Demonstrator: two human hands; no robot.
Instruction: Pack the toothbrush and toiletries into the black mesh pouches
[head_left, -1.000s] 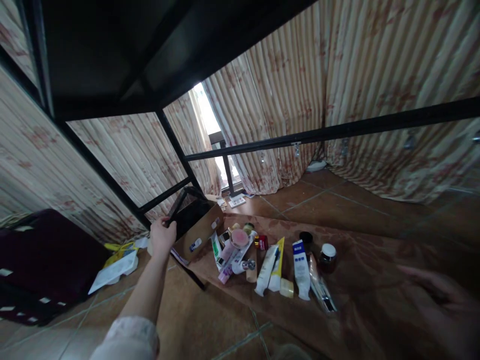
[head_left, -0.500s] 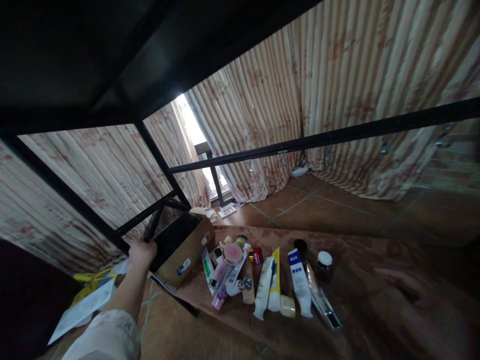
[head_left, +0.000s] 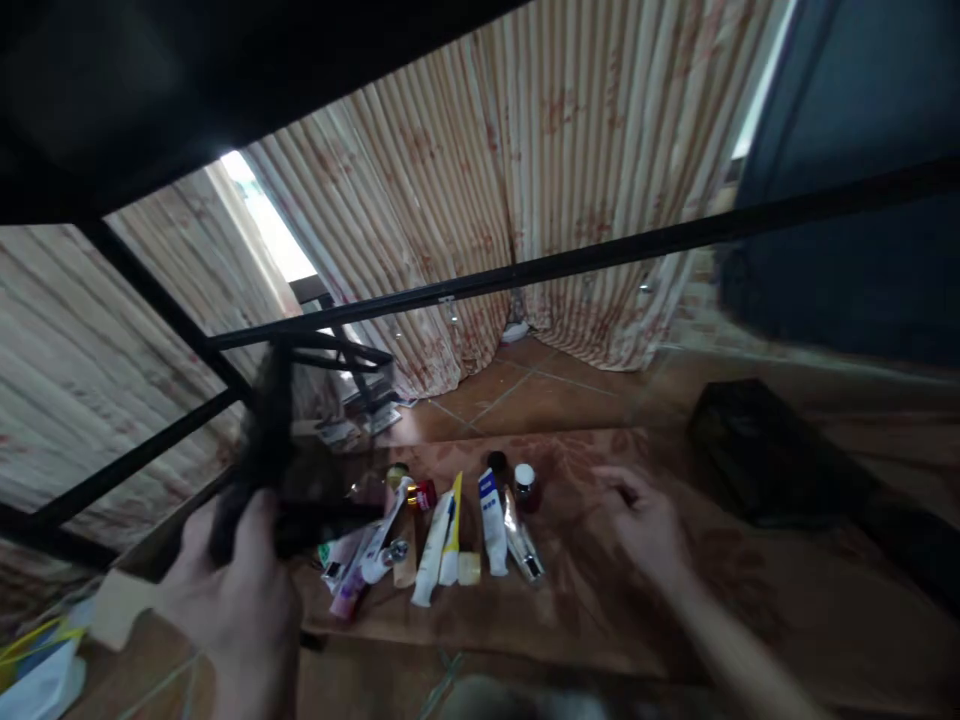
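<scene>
Black object (head_left: 271, 425) blurred in left hand (head_left: 244, 610); print on tubes (head_left: 493, 535) unreadable.

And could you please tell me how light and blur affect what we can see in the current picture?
Head view: the left hand and the dark object it holds look smeared; head view: the bright gap between the curtains is washed out; head view: the surface overhead is almost black.

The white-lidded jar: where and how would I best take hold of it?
Likely around the round lid, from the right: the white-lidded jar appears upright, lid up; the right hand is on that side, while the silver tube lies close at its near left.
</scene>
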